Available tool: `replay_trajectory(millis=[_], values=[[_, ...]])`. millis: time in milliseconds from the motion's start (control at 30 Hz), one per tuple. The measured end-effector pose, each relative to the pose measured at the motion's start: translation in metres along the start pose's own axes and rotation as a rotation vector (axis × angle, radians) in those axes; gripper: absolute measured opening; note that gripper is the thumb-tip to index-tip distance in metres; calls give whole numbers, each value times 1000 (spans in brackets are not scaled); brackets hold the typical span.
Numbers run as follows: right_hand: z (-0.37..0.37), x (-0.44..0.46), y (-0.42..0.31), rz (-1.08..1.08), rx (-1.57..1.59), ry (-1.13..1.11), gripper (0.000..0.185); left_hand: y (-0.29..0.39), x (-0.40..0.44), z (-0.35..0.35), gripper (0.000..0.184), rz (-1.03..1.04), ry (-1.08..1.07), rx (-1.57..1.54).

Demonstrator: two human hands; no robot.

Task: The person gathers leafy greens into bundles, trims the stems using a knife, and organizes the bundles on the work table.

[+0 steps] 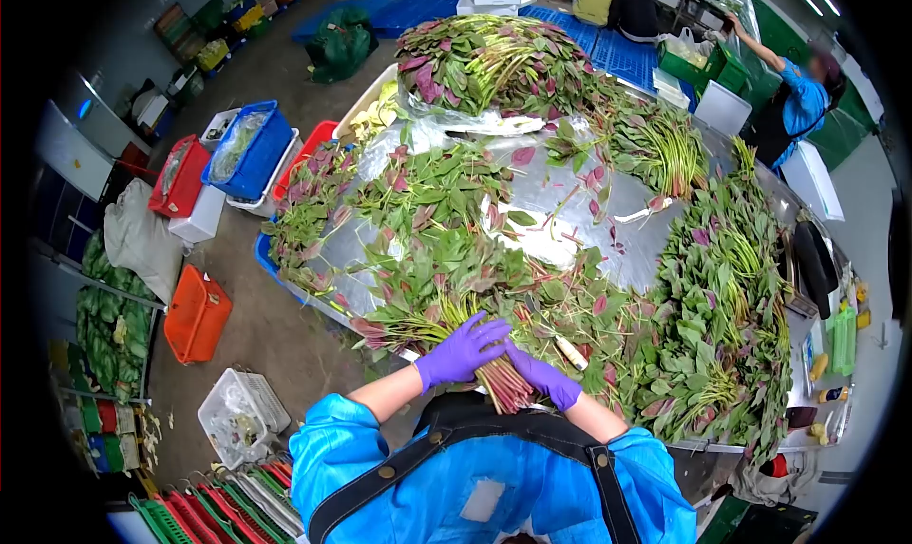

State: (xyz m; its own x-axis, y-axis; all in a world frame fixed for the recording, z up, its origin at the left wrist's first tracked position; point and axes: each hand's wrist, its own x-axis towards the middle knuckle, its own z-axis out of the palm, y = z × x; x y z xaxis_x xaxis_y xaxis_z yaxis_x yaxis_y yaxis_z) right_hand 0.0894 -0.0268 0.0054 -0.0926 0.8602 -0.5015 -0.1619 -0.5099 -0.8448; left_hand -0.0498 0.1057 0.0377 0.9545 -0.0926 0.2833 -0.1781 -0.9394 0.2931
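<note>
Bunch of leafy green stems with reddish-pink ends [505, 387], gripped at the near edge of a silver metal table [622, 245].

Purple-gloved left hand [464, 353] and purple-gloved right hand [544, 376] close round the bunch. Just beyond the right hand lies a cream-coloured handle [572, 353] among loose green leaves [608, 318]; farther out, heaped green-and-purple leafy bunches [499, 64] cover the table's far side.

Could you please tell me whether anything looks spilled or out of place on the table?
Yes: loose leaves lie scattered across the middle of the metal table, untidy beside the bunched greens. A pale-handled tool also lies among greens near the right hand, perhaps easy to overlook.
</note>
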Motion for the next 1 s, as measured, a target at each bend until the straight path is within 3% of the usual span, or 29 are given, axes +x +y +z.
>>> replay_trajectory(millis=[100,167,267,300,367,433,467,500,567,600,633,700,733,767,800,867,933,967,1000], values=[[0,-10,-23,12,62,6,69,-6,10,6,62,0,43,-40],[-6,4,-10,-25,-99,-15,61,-18,5,14,65,6,-305,-90],[-6,-22,-48,94,44,-77,61,-15,10,11,66,11,-306,-51],[-20,-7,-21,91,26,-113,62,-14,13,7,66,19,-304,-33],[-26,-10,-19,146,409,-169,64,-10,17,-2,62,-56,-329,-2],[-40,-18,-15,107,413,-165,66,-13,21,-8,61,-83,-360,31],[-41,-23,-16,57,368,-10,65,-15,22,-16,60,-122,-276,-18],[-52,-22,-5,50,367,-7,65,-14,24,-29,60,-161,-193,-70],[-81,-13,22,-70,151,213,58,-10,32,-71,58,-305,-64,-141],[-62,-44,-12,-162,-68,463,47,-19,29,-79,58,-341,61,-232],[-65,-46,-6,-163,-67,465,47,-25,25,-85,59,-378,185,-325],[-79,-52,24,147,-1092,697,32,-27,25,-107,61,-550,294,-280],[-81,-53,41,147,-1094,694,32,-30,26,-122,65,-605,232,-378],[-80,-55,52,99,-1119,687,29,-29,26,-126,64,-599,350,-623],[-81,-55,59,50,-1143,682,28,-32,23,-124,63,-593,415,-652],[-86,-59,59,38,-1013,731,27,-44,18,-117,61,-584,483,-679],[-98,-53,70,2,-749,865,30,-55,15,-111,57,-707,516,-967],[-104,-58,59,60,-681,819,33,-52,18,-115,57,-706,518,-965],[-110,-62,50,13,-332,769,32,-48,23,-123,55,-843,482,-1039]])
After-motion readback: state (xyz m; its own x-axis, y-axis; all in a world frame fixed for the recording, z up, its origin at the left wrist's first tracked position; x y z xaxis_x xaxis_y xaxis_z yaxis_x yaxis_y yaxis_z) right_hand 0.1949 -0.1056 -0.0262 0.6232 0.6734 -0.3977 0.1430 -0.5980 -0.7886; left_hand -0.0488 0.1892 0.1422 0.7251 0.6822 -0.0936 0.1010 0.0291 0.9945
